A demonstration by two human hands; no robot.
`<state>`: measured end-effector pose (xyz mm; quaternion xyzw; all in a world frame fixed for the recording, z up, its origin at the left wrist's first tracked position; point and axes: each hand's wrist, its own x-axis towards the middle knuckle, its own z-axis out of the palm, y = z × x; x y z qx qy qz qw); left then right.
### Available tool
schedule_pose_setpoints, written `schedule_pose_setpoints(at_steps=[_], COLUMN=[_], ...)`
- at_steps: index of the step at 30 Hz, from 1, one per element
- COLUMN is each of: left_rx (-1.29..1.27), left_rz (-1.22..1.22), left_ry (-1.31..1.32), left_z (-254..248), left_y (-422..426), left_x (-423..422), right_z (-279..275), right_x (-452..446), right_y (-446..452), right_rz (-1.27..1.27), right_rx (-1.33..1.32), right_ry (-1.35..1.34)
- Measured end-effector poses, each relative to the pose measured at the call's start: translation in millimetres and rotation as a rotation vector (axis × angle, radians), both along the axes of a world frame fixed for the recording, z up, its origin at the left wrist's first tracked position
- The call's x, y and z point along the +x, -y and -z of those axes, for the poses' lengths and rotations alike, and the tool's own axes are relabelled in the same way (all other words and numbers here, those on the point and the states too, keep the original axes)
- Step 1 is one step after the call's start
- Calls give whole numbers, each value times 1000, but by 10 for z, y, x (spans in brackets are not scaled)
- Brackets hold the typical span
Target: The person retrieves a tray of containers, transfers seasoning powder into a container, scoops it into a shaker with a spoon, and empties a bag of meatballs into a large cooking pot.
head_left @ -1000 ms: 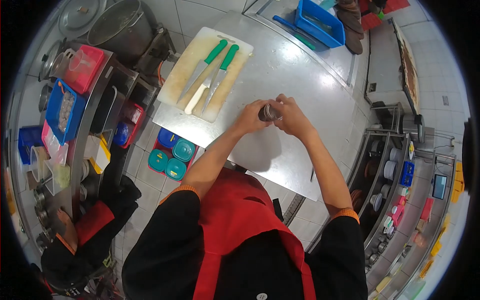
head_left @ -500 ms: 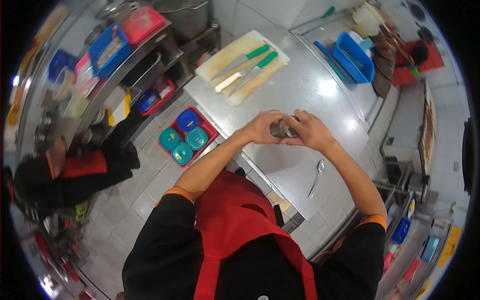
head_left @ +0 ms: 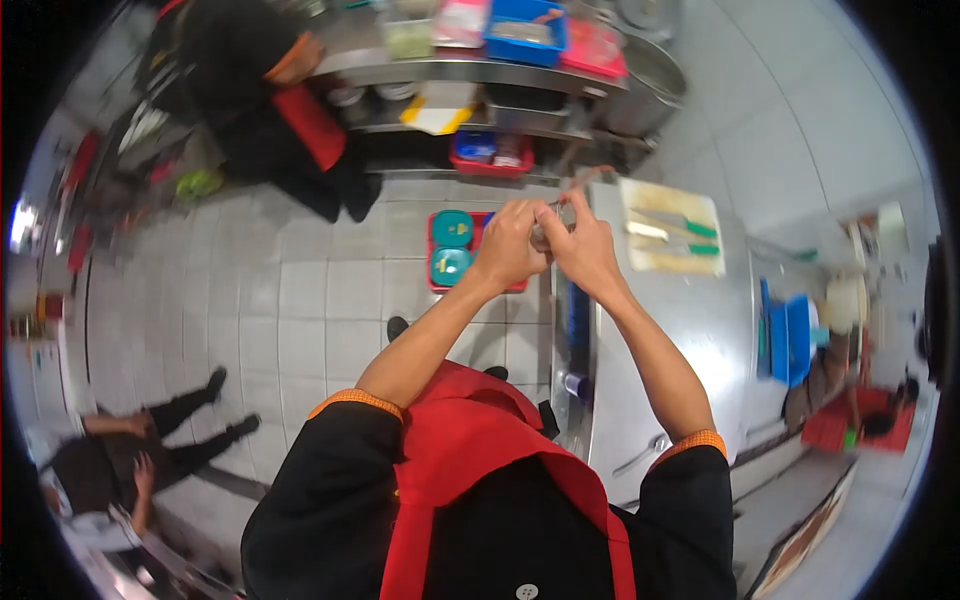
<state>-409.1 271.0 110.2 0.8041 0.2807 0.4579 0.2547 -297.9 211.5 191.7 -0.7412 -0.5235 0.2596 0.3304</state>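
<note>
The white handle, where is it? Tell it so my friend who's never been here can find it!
Find the big steel table, right of the middle of the view. At its top end, just right of the right hand, lies a pale board. On that board, the white handle points left, while the two green handles point right.

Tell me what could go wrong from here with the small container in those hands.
1. The small container, clasped between the left hand and right hand, appears beyond the edge of the table; a slip might drop it onto the tiled floor or the teal-lidded tubs in the red tray.
2. Green-handled knives lie loose on the cutting board, blades toward the right hand, so a careless reach there could mean a cut.
</note>
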Motion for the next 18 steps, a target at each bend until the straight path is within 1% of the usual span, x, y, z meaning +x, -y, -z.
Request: schedule_pose_setpoints(at_steps=[1, 2, 4, 5, 6, 8, 9, 10, 12, 13, 14, 15, 16, 18], left_rx=[7, 3, -108, -224, -220, -304, -337, -332, -610, -679, -644, -603, -582, -642], left_rz=[-85, -145, -261, -289, -335, -262, -254, -295, 45, 185, 187, 189, 160, 58], left_ry=[-18, -18, -94, -75, -67, -57, 21, 33, -11, 78, 64, 48, 46, 143], left_z=[62, 40, -122, -203, -302, -454, -410, -405, -460, -526, -584, -626, -562, -301], left_y=[-143, -257, -499, -636, -764, -1046, -1186, -1284, -1453, -1481, -1501, -1525, -1559, -1616], left_x=[-226, -483, -1049, -1336, -1641, -2220, -2489, -2778, -3372, -3602, -3782, -3984, -4171, -4511], right_z=[169, 188, 156, 17, -167, -160, -82, -137, -275, -301, -310, -282, -216, -46], right_x=[-178, -374, -792, -949, -1132, -1517, -1692, -1960, -2486, -2734, -2960, -3202, -3438, -3883], right_y=[-230, -456, -941, -1169, -1393, -1694, -1913, -2063, -2280, -2375, -2459, -2527, -2592, -2736], right_rz=[-36, -96, -223, -259, -279, -596, -745, -787, -1160, -1254, -1348, -1361, -1368, -1345], right_rx=[38, 33, -5, -229, -463, -30, 146, 148, 556, 579, 608, 612, 614, 623], right_ry=[-36, -37, -77, -217, -323, -167, -118, -115, 242, 296, 354, 305, 251, 269])
